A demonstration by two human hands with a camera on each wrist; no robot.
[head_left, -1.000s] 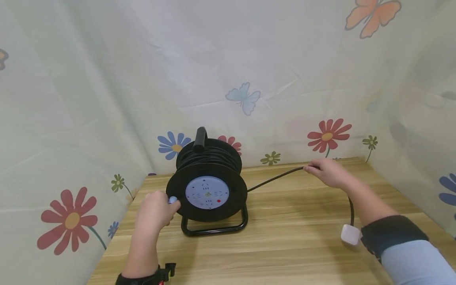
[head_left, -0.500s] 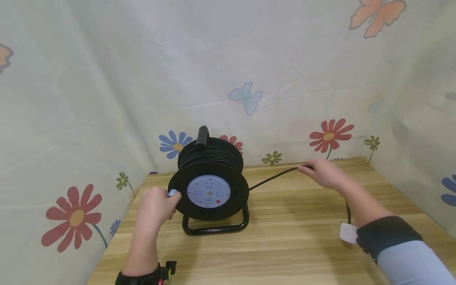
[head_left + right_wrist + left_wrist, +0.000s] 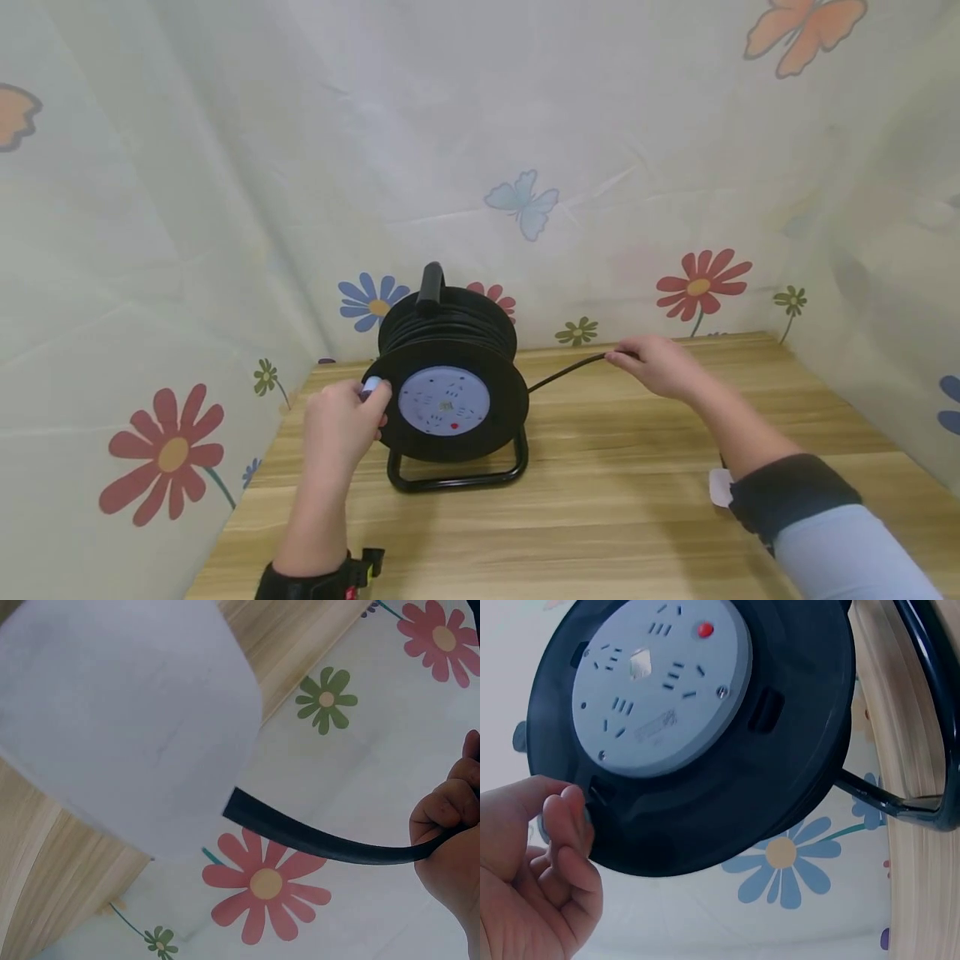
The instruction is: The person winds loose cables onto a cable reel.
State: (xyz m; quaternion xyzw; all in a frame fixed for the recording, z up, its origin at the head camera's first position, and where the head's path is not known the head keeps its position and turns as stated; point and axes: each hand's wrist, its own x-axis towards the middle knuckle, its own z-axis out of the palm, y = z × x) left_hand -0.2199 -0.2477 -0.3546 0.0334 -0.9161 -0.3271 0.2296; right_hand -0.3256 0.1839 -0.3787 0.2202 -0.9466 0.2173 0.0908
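Note:
A black extension cord reel (image 3: 450, 446) stands on its tubular frame, with a pale blue-grey socket panel (image 3: 444, 401) on its front. My left hand (image 3: 341, 425) pinches the small light-blue crank knob (image 3: 371, 384) at the reel's left edge; the left wrist view shows thumb and fingers (image 3: 566, 817) curled round it. Off to the right, my right hand (image 3: 656, 367) grips the black cable (image 3: 566, 372), which runs taut-looking from the reel into the fingers. Past that hand the cable hangs down to a white plug (image 3: 720, 487), partly behind the cuff and large in the right wrist view (image 3: 135, 727).
The reel and both hands are over a wood-grain table (image 3: 600, 517). A pale cloth backdrop (image 3: 600, 125) printed with flowers and butterflies rises behind the table and along both sides. A black carrying handle (image 3: 431, 287) tops the reel.
My right hand has drawn leftward toward the reel with the cable, and the plug has shifted left too. My left hand has carried the knob slightly upward, turning the socket panel.

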